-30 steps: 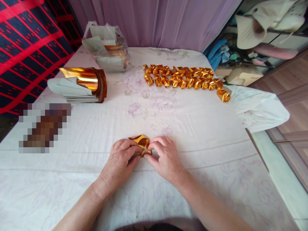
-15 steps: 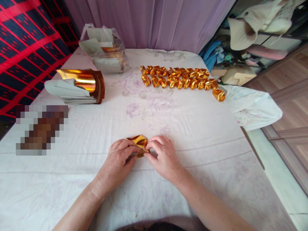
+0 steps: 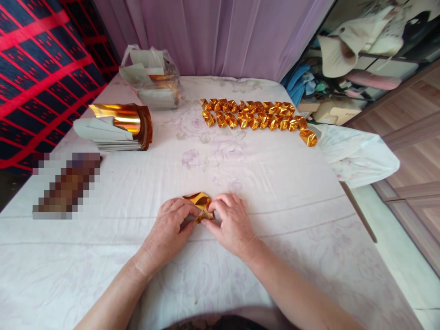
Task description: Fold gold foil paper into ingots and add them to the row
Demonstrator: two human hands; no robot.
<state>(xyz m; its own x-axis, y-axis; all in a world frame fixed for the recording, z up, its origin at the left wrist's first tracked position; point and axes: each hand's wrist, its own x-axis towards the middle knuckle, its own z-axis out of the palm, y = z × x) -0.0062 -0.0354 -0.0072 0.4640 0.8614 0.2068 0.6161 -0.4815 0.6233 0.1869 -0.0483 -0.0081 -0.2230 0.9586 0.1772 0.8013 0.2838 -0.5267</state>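
Observation:
A small piece of gold foil paper [image 3: 200, 205] lies crumpled and partly folded on the white flowered tablecloth [image 3: 261, 183], near the front middle. My left hand [image 3: 171, 231] pinches its left side and my right hand [image 3: 232, 223] pinches its right side, fingertips meeting over the fold. Most of the paper is hidden under my fingers. Several finished gold folded pieces [image 3: 256, 116] lie in two rows at the far middle and right of the table.
A stack of gold-and-white foil sheets [image 3: 115, 128] with curled tops sits at the far left. A clear plastic bag with more sheets [image 3: 153, 78] stands behind it. A blurred-out object [image 3: 65, 185] lies at the left. The table's right edge drops to a shelf and floor.
My hands have stayed on the gold paper, with the fingertips drawn closer together over the fold. The view has shifted slightly.

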